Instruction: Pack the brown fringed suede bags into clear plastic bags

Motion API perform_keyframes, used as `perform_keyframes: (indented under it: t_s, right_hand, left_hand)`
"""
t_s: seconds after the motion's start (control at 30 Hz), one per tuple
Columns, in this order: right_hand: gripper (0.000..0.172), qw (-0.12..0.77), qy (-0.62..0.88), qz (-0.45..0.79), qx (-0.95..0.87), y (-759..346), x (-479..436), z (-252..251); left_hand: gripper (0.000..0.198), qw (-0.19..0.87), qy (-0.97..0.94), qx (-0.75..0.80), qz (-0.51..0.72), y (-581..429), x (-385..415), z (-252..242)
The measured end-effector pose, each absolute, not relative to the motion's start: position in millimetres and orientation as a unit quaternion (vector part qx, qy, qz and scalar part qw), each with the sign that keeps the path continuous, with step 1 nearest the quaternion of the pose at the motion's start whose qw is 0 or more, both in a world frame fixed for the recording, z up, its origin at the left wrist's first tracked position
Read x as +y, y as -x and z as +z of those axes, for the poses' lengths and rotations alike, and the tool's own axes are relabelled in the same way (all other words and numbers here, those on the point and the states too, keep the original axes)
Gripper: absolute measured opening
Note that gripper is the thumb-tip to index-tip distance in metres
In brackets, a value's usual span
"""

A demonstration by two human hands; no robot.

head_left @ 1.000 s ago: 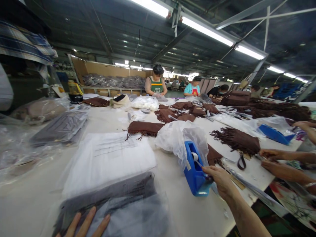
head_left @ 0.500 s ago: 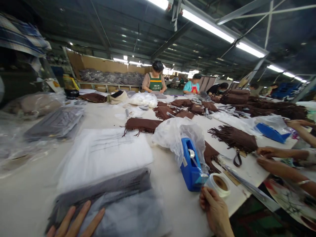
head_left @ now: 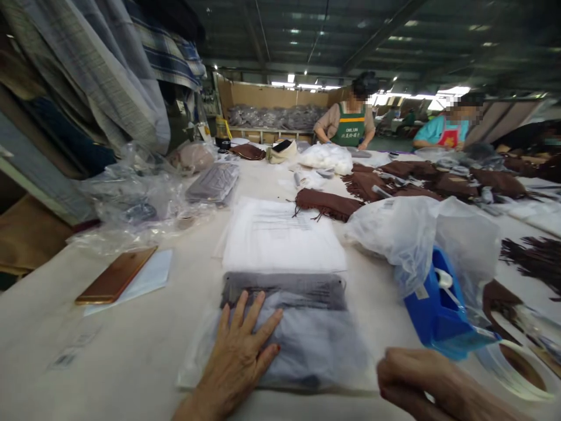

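Observation:
My left hand (head_left: 239,351) lies flat with its fingers spread on a dark grey folded item in a clear plastic bag (head_left: 315,345). At the lower right my right hand (head_left: 429,380) is blurred, its fingers curled together; whatever they hold, if anything, is hidden. Just right of that hand lies a roll of white labels (head_left: 512,371). Behind it stands a blue tape dispenser (head_left: 432,316), partly covered by a crumpled translucent bag (head_left: 394,234). Beyond the grey item is a stack of white plastic bags (head_left: 280,245) with printed text.
At the left a phone (head_left: 116,275) rests on pale blue paper (head_left: 153,278). Loose clear plastic (head_left: 135,193) and a bagged grey item (head_left: 213,184) lie behind it. Brown fringed scarves (head_left: 328,204) spread across the far table. Two people (head_left: 353,126) stand opposite.
The view has swung left, bringing the phone and hanging cloth into sight. My right hand has come away from the label roll towards the bagged grey item. My left hand stays on that item.

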State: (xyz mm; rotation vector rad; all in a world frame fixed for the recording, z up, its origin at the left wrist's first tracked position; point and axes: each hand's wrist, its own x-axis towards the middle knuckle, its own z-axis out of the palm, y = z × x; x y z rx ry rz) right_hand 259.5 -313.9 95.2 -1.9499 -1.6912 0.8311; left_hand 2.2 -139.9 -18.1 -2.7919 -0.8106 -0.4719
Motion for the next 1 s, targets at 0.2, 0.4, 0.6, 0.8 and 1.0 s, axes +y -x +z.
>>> perform_keyframes:
  t_s: [0.2,0.4,0.6,0.8,1.0]
  right_hand:
    - [0.021,0.019,0.597,0.270,-0.755,-253.8,-205.1,95.5]
    - [0.017,-0.020,0.654,0.226,-0.722,-259.6,-173.9,58.4]
    - [0.023,-0.032,0.782,0.097,-0.615,-277.5,-181.3,53.3]
    - [0.031,0.154,0.666,-0.154,-0.713,-232.6,-240.3,31.6]
    - [0.064,0.104,0.584,-0.227,-0.773,-200.2,-257.4,-11.1]
  left_hand:
    - [0.058,0.094,0.943,-0.277,-0.161,-2.5,-141.0,-15.2]
    - [0.062,0.101,0.941,-0.272,-0.172,-3.0,-140.8,-15.1]
    - [0.063,0.106,0.939,-0.275,-0.179,-3.6,-139.0,-14.8]
    - [0.063,0.109,0.937,-0.280,-0.176,-6.5,-143.1,-15.8]
    - [0.060,0.111,0.957,-0.220,-0.156,20.4,-123.5,-9.5]
